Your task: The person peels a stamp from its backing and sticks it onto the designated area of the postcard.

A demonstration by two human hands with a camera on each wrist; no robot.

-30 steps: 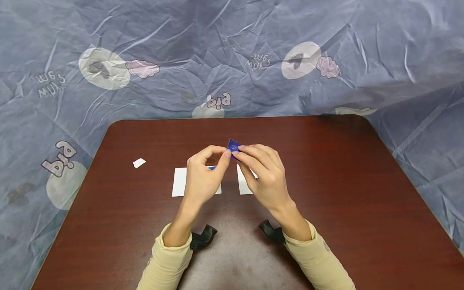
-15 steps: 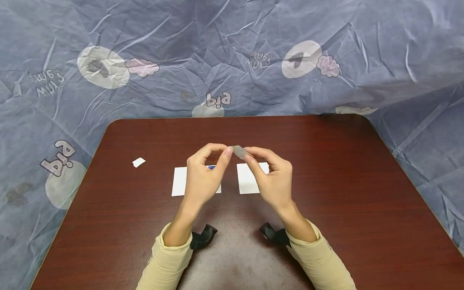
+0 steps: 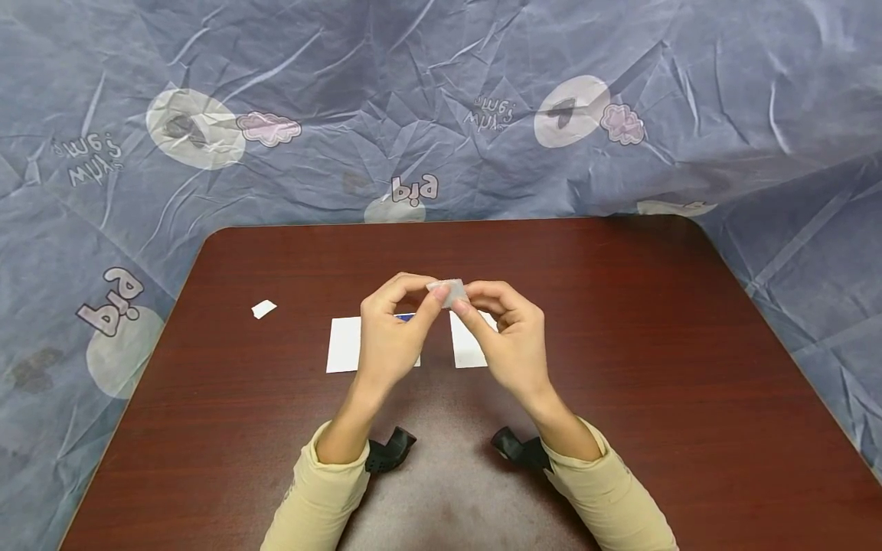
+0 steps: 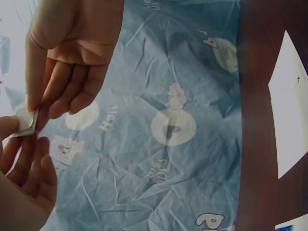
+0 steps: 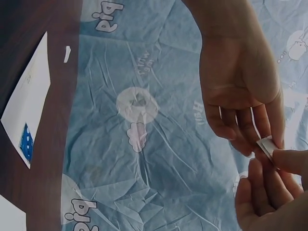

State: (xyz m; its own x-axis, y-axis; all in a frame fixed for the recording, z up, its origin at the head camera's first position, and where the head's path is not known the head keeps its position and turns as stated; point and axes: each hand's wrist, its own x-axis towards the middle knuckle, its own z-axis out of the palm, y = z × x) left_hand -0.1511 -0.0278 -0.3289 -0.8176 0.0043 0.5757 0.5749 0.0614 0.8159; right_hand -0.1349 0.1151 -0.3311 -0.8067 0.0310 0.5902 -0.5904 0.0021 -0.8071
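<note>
Pale piece (image 3: 455,294) is being held above tabletop (image 3: 620,344), being pinched from both sides by fingers of left hand (image 3: 389,329) and right hand (image 3: 518,337), seemingly for steady control; 2 white sheets (image 3: 343,344) are being supported on tabletop, likely for easy reach.

A dark red-brown table (image 3: 641,367) with rounded far corners is backed by a creased blue-grey cloth (image 3: 427,46), which is also spread beyond both sides. The fabric is printed with pale ovals (image 3: 582,130), pink clouds (image 3: 622,124) and lettering (image 3: 414,190), seen upside down from the head view. A left-hand white card (image 3: 342,346), marked by a blue patch (image 5: 26,144) at one corner, and a right-hand white card (image 3: 468,344) are laid apart, side by side. A small white scrap (image 3: 264,309) is seen well to their left.
</note>
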